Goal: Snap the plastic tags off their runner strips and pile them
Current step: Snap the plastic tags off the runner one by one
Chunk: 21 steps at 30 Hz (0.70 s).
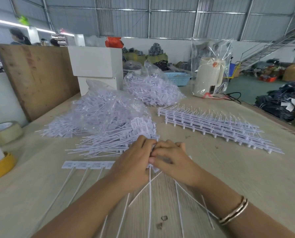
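My left hand (133, 162) and my right hand (172, 160) meet at the middle of the wooden table (237, 177), both gripping one strip of white plastic tags (88, 165). The strip's flat heads stretch left from my left hand, and its thin tails fan toward me. Just beyond my hands lies a pile of loose white tags (119, 140). Spent runner strips (212, 124) are stacked in rows at the right. The part of the strip between my palms is hidden.
Two clear bags of tags (100, 110) (152, 90) lie behind the pile. Tape rolls (4, 131) and a yellow holder (1, 165) sit at the left edge. White boxes (95, 60), a wooden board (37, 76), a bagged kettle (210, 78) and a blue basket (177, 78) stand farther back.
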{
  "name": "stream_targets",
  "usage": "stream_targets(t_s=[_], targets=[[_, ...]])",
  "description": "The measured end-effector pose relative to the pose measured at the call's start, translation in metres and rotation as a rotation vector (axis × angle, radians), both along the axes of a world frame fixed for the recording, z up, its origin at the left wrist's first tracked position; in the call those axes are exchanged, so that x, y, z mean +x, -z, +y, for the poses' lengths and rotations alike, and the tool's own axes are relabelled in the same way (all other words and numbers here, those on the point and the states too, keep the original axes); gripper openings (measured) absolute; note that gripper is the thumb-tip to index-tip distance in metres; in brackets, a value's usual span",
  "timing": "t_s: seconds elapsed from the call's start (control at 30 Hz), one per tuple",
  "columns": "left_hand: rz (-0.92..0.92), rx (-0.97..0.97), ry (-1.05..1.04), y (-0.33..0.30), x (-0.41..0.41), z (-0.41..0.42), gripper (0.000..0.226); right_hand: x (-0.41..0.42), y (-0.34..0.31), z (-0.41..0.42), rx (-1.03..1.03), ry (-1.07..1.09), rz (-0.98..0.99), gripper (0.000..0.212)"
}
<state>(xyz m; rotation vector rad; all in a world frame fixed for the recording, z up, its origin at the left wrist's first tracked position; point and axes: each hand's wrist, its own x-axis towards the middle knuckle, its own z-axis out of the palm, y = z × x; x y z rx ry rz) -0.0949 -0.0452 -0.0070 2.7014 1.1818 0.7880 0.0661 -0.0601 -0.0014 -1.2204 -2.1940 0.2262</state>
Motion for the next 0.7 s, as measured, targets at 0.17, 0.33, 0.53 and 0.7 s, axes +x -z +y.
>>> stream_targets(t_s=[0.17, 0.33, 0.53, 0.7], targets=[[0.111, 0.012, -0.012, -0.005, -0.004, 0.001, 0.037, 0.002, -0.002, -0.003, -0.144, -0.022, 0.059, 0.01], [0.168, -0.218, -0.005, -0.016, -0.017, 0.001, 0.033, 0.015, -0.007, 0.002, -0.212, 0.117, 0.187, 0.022], [0.191, -0.09, -0.041, -0.007, -0.009, 0.001, 0.04, 0.013, -0.001, 0.002, -0.277, 0.062, 0.176, 0.028], [0.212, 0.066, -0.163, -0.002, -0.001, 0.005, 0.026, 0.007, -0.004, -0.001, -0.289, -0.123, 0.075, 0.019]])
